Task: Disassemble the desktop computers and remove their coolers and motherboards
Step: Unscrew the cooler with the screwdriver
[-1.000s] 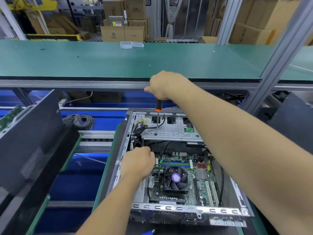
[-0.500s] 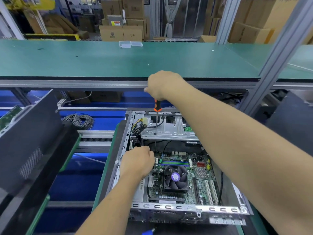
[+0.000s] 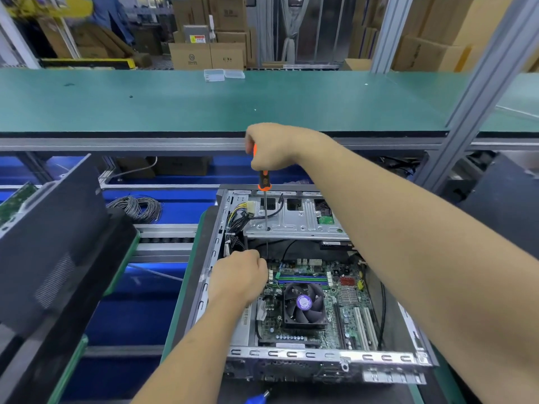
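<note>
Over the open desktop case (image 3: 335, 355) our right hand (image 3: 277, 147) grips the screwdriver (image 3: 264, 182) upright, shaft thru the drive cage; our left hand (image 3: 237, 277), curled at the motherboard's (image 3: 344, 298) far-left corner beside the cooler (image 3: 304, 304) — grasp unclear.

- A long green work surface (image 3: 116, 103) is stretching across the whole width of the view, edged in front by a grey metal rail (image 3: 116, 142).
- Two clear plastic boxes (image 3: 223, 74) are sitting side by side at its far edge.
- Behind it, brown cardboard cartons (image 3: 207, 55) are piling up in stacks, more of them (image 3: 431, 39) standing at the right.
- An aluminium frame post (image 3: 484, 68) is slanting up on the right, a second post (image 3: 385, 33) rising further back.
- Below the surface, blue panels (image 3: 180, 205) are showing, with a coil of grey cable (image 3: 137, 207) lying on them.
- Bright, even light is falling over everything.
</note>
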Motion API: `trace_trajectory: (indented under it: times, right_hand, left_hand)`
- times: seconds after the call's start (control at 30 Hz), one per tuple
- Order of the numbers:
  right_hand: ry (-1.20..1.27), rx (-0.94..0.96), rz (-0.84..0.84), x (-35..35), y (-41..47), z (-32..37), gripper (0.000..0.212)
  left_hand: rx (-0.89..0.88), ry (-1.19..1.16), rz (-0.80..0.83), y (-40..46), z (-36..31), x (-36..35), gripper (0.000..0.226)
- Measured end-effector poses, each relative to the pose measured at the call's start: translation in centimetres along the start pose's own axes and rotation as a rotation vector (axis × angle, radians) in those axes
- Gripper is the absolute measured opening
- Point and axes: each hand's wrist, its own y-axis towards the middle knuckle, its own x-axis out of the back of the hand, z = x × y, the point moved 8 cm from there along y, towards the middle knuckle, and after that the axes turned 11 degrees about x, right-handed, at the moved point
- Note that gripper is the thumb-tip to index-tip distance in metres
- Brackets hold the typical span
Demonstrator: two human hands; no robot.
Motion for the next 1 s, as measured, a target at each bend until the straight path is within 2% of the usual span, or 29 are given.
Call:
trace_trajectory:
  times: [0.07, 0.1, 0.17, 0.23, 0.3, 0.4, 0.43, 0.5, 0.53, 0.57, 0.6, 0.67, 0.73, 0.8, 0.87, 0.93, 0.97, 1.0]
  right_hand:
    - [-0.015, -0.090, -0.083, 0.1, -0.7, -1.2, 0.025]
    - [-0.115, -0.149, -0.115, 0.3, -1.0, -1.5, 0.029]
    - [-0.254, -0.109, -0.113, 0.3, -0.5, -0.6, 0.028]
    - [-0.202, -0.013, -0.011, -0.2, -0.1, 0.4, 0.023]
    - [-0.162, 0.002, 0.054, -0.2, -0.3, 0.4, 0.028]
    - [-0.297, -0.117, -0.037, 0.4, -1.0, -0.4, 0.029]
    - [-0.312, -0.080, -0.064, 0.4, -0.6, -0.1, 0.026]
    - [-0.224, 0.001, -0.019, -0.2, -0.1, 0.3, 0.015]
    - [-0.171, 0.017, 0.021, -0.1, -0.3, 0.2, 0.017]
    - [-0.135, 0.006, 0.048, 0.1, -0.6, -0.2, 0.028]
    - [-0.149, -0.022, 0.034, 0.3, -0.8, -0.7, 0.037]
    - [-0.268, -0.096, -0.037, 0.7, -1.1, -1.3, 0.039]
    - [-0.276, -0.025, -0.038, 0.2, -0.3, -0.6, 0.027]
    - [-0.202, 0.048, 0.049, -0.2, -0.2, 0.2, 0.018]
    - [-0.154, 0.041, 0.086, 0.1, -0.5, -0.1, 0.026]
    - [-0.236, -0.024, 0.033, 0.7, -0.8, -0.7, 0.040]
    - [-0.265, -0.016, 0.012, 0.8, -0.7, -0.7, 0.041]
    - [-0.252, 0.013, 0.020, 0.4, -0.3, -0.7, 0.032]
  left_hand:
    - [0.001, -0.001, 0.004, 0.1, 0.0, -0.1, 0.032]
    - [0.004, -0.001, 0.007, 0.1, 0.0, -0.2, 0.032]
    - [0.010, 0.002, 0.010, 0.1, 0.0, -0.2, 0.031]
    - [0.008, 0.000, 0.013, 0.1, 0.0, -0.3, 0.031]
    - [0.004, 0.002, 0.010, 0.1, 0.0, -0.2, 0.031]
    - [-0.002, 0.002, 0.008, 0.1, 0.0, -0.3, 0.032]
    - [-0.003, 0.004, 0.007, 0.2, 0.0, -0.3, 0.032]
    - [0.000, 0.006, 0.004, 0.2, 0.1, -0.3, 0.032]
    - [0.002, 0.007, 0.006, 0.2, 0.1, -0.3, 0.032]
    - [0.005, 0.008, 0.010, 0.2, 0.1, -0.4, 0.032]
    - [0.012, 0.010, 0.014, 0.2, 0.2, -0.4, 0.031]
    - [0.023, 0.016, 0.022, 0.3, 0.2, -0.5, 0.031]
    - [0.026, 0.022, 0.026, 0.3, 0.2, -0.6, 0.031]
    - [0.028, 0.043, 0.016, 0.2, 0.2, -0.5, 0.031]
    - [0.026, 0.064, 0.003, 0.3, 0.2, -0.4, 0.031]
    - [0.022, 0.066, 0.007, 0.3, 0.2, -0.4, 0.031]
    - [0.022, 0.064, 0.010, 0.3, 0.1, -0.5, 0.031]
    - [0.022, 0.062, 0.012, 0.2, 0.1, -0.4, 0.031]
